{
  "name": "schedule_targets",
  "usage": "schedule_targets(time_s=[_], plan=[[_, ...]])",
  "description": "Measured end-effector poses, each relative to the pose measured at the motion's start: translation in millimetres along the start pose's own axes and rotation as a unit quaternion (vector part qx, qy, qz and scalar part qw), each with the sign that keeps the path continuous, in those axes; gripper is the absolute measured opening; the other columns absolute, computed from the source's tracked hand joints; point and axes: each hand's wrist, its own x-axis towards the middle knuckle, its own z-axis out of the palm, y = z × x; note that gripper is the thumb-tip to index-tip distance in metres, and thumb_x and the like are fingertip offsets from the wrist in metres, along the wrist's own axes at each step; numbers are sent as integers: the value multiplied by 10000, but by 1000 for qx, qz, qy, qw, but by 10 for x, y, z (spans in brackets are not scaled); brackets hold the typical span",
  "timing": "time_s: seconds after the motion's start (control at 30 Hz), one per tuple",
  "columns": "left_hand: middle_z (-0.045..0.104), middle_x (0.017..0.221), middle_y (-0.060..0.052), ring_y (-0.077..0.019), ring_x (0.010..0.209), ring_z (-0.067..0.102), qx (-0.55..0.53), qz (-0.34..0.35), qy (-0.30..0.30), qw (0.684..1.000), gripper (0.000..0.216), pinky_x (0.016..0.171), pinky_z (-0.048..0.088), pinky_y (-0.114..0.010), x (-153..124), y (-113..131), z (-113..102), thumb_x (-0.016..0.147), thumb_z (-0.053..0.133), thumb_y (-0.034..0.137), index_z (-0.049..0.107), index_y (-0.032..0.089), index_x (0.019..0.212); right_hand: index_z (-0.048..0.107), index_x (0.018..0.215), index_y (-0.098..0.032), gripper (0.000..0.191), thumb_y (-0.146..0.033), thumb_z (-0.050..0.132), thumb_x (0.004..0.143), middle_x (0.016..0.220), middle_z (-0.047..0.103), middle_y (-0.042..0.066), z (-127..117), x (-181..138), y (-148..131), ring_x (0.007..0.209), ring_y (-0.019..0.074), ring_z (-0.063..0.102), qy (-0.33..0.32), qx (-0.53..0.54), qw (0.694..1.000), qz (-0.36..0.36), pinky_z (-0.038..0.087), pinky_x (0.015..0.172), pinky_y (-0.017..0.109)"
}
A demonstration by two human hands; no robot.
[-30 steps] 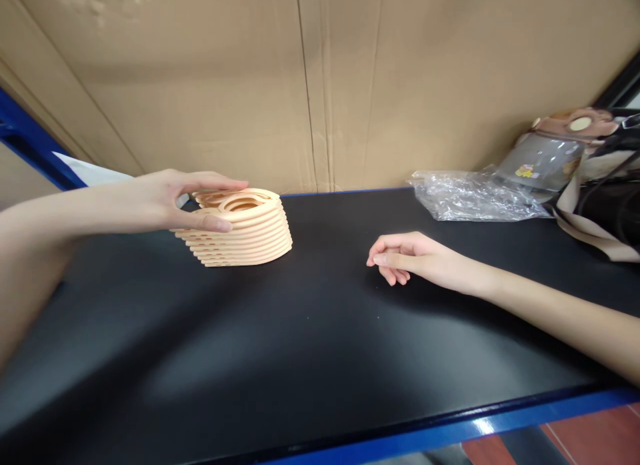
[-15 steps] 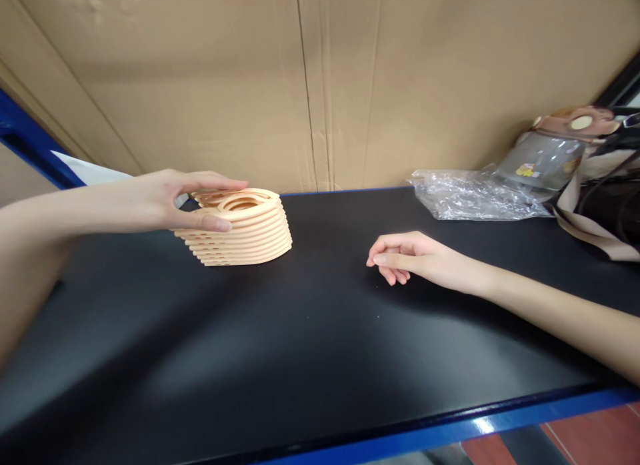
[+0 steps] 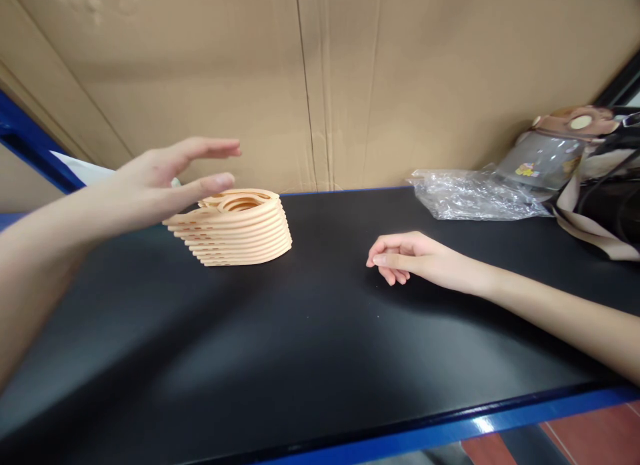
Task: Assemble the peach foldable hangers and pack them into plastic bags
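Note:
My left hand hovers just above a stack of flat peach-coloured plastic pieces, its thumb and fingers spread with nothing between them. Each piece has a rounded shape with a ring-like opening in it, and several lie neatly one on another on the black tabletop. What exactly the pieces are, I cannot tell. Well to the right of the stack, my right hand rests on or close over the table, empty, with its fingers loosely curled and slightly apart.
Brown cardboard stands along the back of the table. At the back right lie a clear plastic bag, a see-through bottle with a brown lid and a beige strap. A blue frame edge runs along the front.
My left hand has let go of the stack's top, rising and opening wider. The stack stays in place, and my right hand has not moved.

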Motion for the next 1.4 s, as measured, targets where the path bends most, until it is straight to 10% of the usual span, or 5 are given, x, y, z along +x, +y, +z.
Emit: schedule_targets(time_s=[0.17, 0.37, 0.83, 1.17, 1.4], plan=[[579, 1260, -118, -252, 1186, 528, 23, 137, 120, 983, 440, 1052, 397, -387, -105, 450, 188, 987, 408, 397, 523, 99, 1289, 630, 884, -167, 261, -423, 584, 908, 642, 579, -30, 2, 3, 0, 587, 83, 501, 1, 0, 1000, -2, 402, 560, 223], [570, 1334, -137, -264, 1276, 491, 80, 344, 13, 935, 360, 1134, 340, -455, -322, 774, 701, 997, 389, 221, 508, 73, 1303, 632, 903, -168, 269, -436, 605, 888, 664, 599, -27, 4, 6, 5, 599, 84, 513, 3, -12, 1000, -7, 418, 570, 223], [390, 1522, -94, -238, 1402, 369, -22, 227, -178, 957, 511, 1150, 352, -440, -456, 713, 1135, 1016, 355, 433, 398, 163, 1448, 516, 851, -195, 232, -414, 508, 930, 717, 565, -26, -2, -13, -55, 607, 96, 529, 35, -121, 991, -36, 427, 586, 239], [388, 1525, -81, -232, 1411, 355, -26, 224, -182, 957, 509, 1166, 329, -433, -460, 713, 1122, 1012, 368, 436, 407, 167, 1443, 526, 1183, -114, 481, -462, 539, 852, 1100, 635, 224, -809, -200, -31, 1008, 366, 601, 259, -731, 627, 74, 468, 682, 407], [382, 1528, -88, -238, 1407, 360, -21, 221, -188, 957, 522, 1160, 338, -434, -468, 717, 1098, 1015, 349, 445, 403, 159, 1448, 579, 1065, -259, 322, -434, 462, 822, 862, 716, 147, -980, -222, 65, 744, 329, 639, 242, -737, 621, 113, 433, 578, 419]])
